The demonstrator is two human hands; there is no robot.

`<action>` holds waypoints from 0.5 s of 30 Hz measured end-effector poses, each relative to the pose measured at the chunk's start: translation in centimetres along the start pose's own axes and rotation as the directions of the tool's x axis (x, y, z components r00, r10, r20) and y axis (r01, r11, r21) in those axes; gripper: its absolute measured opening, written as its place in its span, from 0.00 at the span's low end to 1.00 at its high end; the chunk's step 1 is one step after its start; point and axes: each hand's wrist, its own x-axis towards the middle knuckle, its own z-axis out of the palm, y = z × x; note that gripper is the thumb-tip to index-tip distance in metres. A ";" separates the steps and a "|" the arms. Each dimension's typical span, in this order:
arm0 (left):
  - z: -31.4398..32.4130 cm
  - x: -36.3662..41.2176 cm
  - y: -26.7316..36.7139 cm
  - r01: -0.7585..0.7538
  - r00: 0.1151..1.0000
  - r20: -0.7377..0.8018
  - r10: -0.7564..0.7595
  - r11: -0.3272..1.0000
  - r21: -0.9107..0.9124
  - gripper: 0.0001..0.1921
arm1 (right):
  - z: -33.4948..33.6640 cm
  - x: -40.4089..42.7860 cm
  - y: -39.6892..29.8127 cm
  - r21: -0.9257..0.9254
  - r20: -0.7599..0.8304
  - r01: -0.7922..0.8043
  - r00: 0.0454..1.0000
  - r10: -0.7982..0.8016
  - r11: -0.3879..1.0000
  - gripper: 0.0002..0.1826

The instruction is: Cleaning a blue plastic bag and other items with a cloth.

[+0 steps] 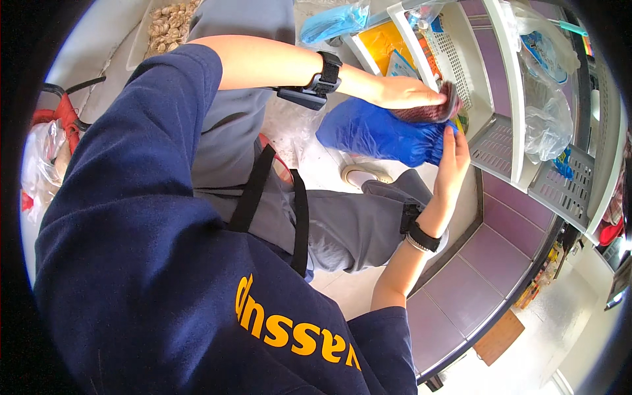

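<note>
My left hand [407, 94] reaches in from the upper left, its fingers closed on a dark red, textured cloth item [429, 112] with a greyish edge. That item is slightly blurred and lies against a blue plastic sleeve-like bag [380, 131]. The blue bag is puffed out at one end and gathered into ruffles at the other. My right hand [453, 155] comes up from below and pinches this gathered end between thumb and fingers. Both hands are close together in front of a white shelf rack [516, 98].
Packets in yellow wrapping [382, 44] fill the rack's near shelf, under a light-blue plastic bundle [335, 22]. Clear plastic bags [545, 118] lie on another shelf. Purple tiles [489, 256] cover the wall below. A tub of garlic-like bulbs [170, 24] stands at upper left.
</note>
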 end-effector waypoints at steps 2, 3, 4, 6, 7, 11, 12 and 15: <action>0.2 0.1 -0.8 -0.002 0.999 0.033 0.000 0.998 0.059 0.26 | 0.6 0.0 0.6 -0.067 0.019 0.054 0.998 -0.053 0.996 0.13; 0.2 0.2 -1.1 -0.006 0.998 0.059 -0.001 0.993 0.121 0.26 | 1.2 -0.1 0.4 -0.082 0.012 0.074 0.997 -0.073 0.994 0.13; 0.2 0.2 -1.4 -0.004 0.998 0.058 -0.003 0.993 0.121 0.26 | 1.6 -0.2 0.2 -0.081 0.014 0.073 0.997 -0.072 0.994 0.13; 0.7 0.2 -1.6 -0.030 0.998 0.058 0.017 0.972 0.235 0.23 | 2.2 -0.6 -0.3 -0.177 -0.008 0.165 0.986 -0.169 0.970 0.16; 1.0 0.0 -1.5 -0.028 0.998 0.064 0.014 0.972 0.233 0.23 | 2.5 -0.9 -0.5 -0.176 -0.013 0.159 0.986 -0.163 0.972 0.16; 1.5 -0.4 -0.6 -0.115 0.991 -0.043 0.129 0.963 0.243 0.22 | 2.3 -1.6 -1.5 -0.182 -0.087 0.195 0.973 -0.213 0.964 0.15; 1.3 -0.4 -0.5 -0.156 0.982 -0.050 0.182 0.933 0.325 0.21 | 2.2 -1.8 -1.7 -0.167 -0.112 0.195 0.970 -0.215 0.966 0.14; 0.5 -0.4 -1.0 -0.290 0.940 -0.022 0.341 0.830 0.476 0.18 | 2.4 -2.7 -2.5 -0.139 -0.157 0.216 0.959 -0.237 0.966 0.12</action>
